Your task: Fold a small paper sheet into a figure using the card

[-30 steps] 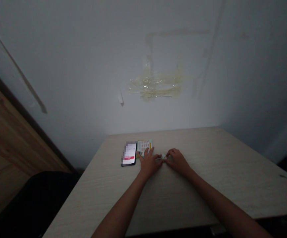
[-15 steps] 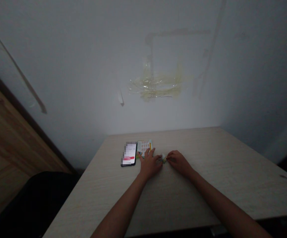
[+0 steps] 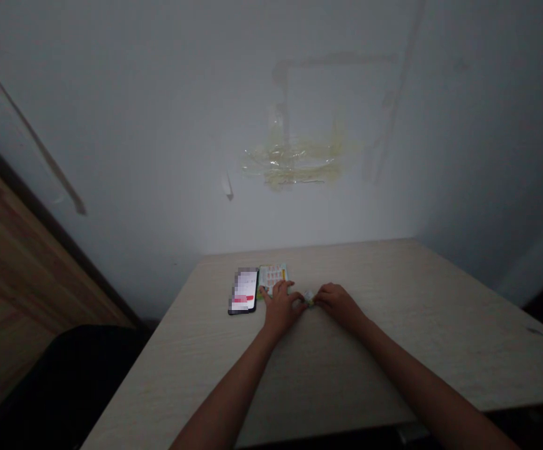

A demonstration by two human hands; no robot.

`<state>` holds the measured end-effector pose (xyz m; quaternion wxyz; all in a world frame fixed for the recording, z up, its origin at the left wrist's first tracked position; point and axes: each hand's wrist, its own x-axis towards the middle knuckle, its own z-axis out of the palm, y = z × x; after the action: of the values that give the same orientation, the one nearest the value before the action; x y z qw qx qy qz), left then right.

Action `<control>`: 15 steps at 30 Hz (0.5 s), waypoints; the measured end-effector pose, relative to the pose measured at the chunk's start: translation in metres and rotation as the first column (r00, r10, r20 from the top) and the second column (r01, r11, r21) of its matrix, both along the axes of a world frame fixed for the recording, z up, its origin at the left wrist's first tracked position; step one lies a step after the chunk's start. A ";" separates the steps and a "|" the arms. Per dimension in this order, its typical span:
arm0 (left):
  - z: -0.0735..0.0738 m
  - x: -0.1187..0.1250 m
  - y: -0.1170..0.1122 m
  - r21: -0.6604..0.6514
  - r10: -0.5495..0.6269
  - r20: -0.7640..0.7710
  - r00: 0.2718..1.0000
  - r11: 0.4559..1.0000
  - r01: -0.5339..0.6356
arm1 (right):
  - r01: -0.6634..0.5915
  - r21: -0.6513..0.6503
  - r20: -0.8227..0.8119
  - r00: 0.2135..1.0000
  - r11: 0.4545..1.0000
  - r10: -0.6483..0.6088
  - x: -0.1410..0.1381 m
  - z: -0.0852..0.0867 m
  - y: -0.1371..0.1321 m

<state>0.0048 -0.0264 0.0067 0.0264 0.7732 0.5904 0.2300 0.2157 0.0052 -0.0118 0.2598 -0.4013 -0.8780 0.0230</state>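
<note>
Left hand: I see my left hand (image 3: 280,306) lying low on the table (image 3: 440,325), fingers half curled. Its thumb side reaches the small pale piece (image 3: 309,297); I cannot tell if it really grips it.
Right hand: my right hand (image 3: 339,303) is curled, and its fingertips pinch the small pale piece from the right side.
Small pale piece: it is between my two hands, low at the table surface, near the far half of the table. It is too small and dim to say what it is.
Printed card: the printed card (image 3: 273,275) lies flat just behind my left hand; the fingertips partly cover its near edge.
Phone: the phone (image 3: 244,290) lies screen up, lit, just left of the card.
Wall: old tape marks (image 3: 299,159) on the wall behind the table.
</note>
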 end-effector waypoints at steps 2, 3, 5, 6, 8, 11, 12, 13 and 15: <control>0.000 0.000 0.001 0.000 0.006 0.005 1.000 1.000 -0.006 | 0.021 0.009 0.027 0.999 1.000 -0.022 -0.002 0.000 0.000; 0.000 0.000 0.001 0.002 0.010 0.005 1.000 1.000 -0.010 | 0.032 0.010 0.035 0.999 0.999 -0.032 -0.003 0.000 0.000; -0.001 0.001 0.001 0.007 0.011 0.000 1.000 1.000 -0.011 | 0.052 0.003 0.031 0.998 0.999 -0.052 -0.004 -0.001 -0.001; -0.001 0.001 0.001 0.008 0.013 -0.005 1.000 1.000 -0.013 | 0.062 -0.004 0.019 0.998 0.998 -0.062 -0.004 -0.001 -0.001; 0.000 0.002 0.001 0.008 0.018 -0.014 1.000 1.000 -0.018 | 0.074 -0.029 -0.012 0.997 0.997 -0.075 -0.005 -0.001 -0.001; 0.001 0.002 0.001 0.007 0.019 -0.015 1.000 1.000 -0.018 | 0.089 -0.067 -0.044 0.995 0.994 -0.092 -0.006 -0.001 -0.001; 0.001 0.002 0.001 0.009 0.013 -0.015 1.000 1.000 -0.013 | 0.100 -0.075 -0.048 0.993 0.992 -0.103 -0.006 -0.001 -0.001; 0.002 0.001 0.000 0.012 0.003 -0.017 1.000 1.000 -0.003 | 0.112 -0.082 -0.054 0.992 0.990 -0.117 -0.007 -0.001 -0.001; 0.003 0.001 0.000 0.022 -0.021 -0.026 0.999 1.000 0.021 | 0.131 -0.099 -0.077 0.987 0.986 -0.139 -0.007 -0.002 -0.001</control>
<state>0.0059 -0.0266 0.0099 0.0126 0.7825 0.5800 0.2261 0.2084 0.0041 -0.0137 0.2781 -0.4705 -0.8351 0.0630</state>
